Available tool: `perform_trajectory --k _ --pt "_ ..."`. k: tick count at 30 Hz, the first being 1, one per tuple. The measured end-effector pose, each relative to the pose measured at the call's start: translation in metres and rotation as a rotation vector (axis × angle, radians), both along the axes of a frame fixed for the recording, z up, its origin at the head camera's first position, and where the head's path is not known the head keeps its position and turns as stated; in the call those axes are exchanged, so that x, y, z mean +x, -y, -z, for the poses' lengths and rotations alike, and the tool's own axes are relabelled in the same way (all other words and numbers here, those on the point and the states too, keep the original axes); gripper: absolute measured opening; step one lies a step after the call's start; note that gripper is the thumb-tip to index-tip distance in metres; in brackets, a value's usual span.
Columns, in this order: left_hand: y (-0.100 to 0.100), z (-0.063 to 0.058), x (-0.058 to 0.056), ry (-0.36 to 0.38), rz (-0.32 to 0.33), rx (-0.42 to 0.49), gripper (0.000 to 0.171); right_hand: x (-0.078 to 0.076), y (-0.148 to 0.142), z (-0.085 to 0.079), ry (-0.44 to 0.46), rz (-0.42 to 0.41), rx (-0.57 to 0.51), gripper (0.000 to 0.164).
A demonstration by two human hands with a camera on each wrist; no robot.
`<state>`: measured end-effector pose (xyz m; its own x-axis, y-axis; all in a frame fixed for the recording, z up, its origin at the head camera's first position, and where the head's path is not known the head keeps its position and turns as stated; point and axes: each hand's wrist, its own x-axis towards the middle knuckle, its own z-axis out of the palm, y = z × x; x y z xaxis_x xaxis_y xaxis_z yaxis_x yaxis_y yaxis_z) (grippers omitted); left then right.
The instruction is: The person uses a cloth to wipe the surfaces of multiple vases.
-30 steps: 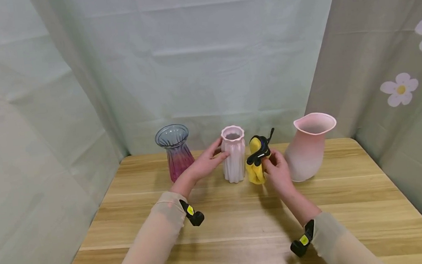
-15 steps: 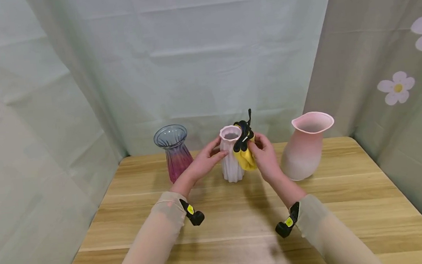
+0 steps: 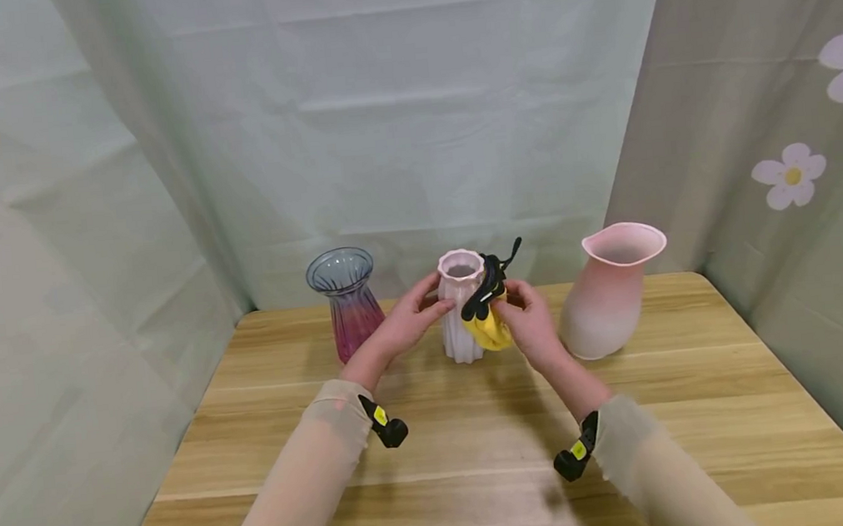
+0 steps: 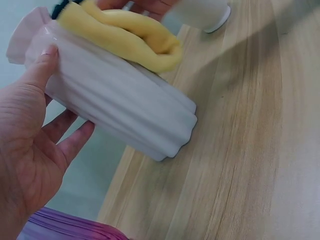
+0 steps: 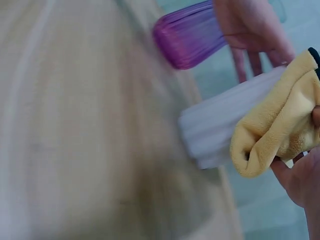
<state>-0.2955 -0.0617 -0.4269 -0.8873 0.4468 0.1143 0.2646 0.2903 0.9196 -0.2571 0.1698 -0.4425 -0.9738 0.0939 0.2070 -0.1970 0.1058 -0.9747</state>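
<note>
A slim white-pink fluted vase stands upright in the middle of the wooden table. My left hand holds it near the neck, thumb on the front side and fingers around the far side, as the left wrist view shows. My right hand grips a folded yellow cleaning cloth with black edging and a black hanging loop. In the left wrist view the cloth lies along the vase's right side, just below the flared rim. The cloth hides part of the right fingers.
To the left, behind my left forearm, stands a blue-to-purple glass vase. A larger pink-and-white vase with a wavy lip stands right of my right hand. The wooden table runs back to a pale curtain.
My right hand has carried the cloth left to the middle vase, up against its upper side, then slightly lower. My left hand has stayed on the vase.
</note>
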Motion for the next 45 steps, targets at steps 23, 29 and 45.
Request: perform_trajectory --k 23,29,45 --pt "0.000 0.003 -0.002 0.044 0.023 0.048 0.067 0.009 0.010 0.054 0.068 0.057 -0.194 0.024" --pt "-0.002 0.002 -0.002 0.096 0.040 0.102 0.064 0.008 0.012 0.029 0.067 0.068 -0.251 0.026" --pt "-0.001 0.004 -0.005 0.103 0.054 0.105 0.062 0.007 0.017 -0.022 -0.008 0.059 -0.188 0.034"
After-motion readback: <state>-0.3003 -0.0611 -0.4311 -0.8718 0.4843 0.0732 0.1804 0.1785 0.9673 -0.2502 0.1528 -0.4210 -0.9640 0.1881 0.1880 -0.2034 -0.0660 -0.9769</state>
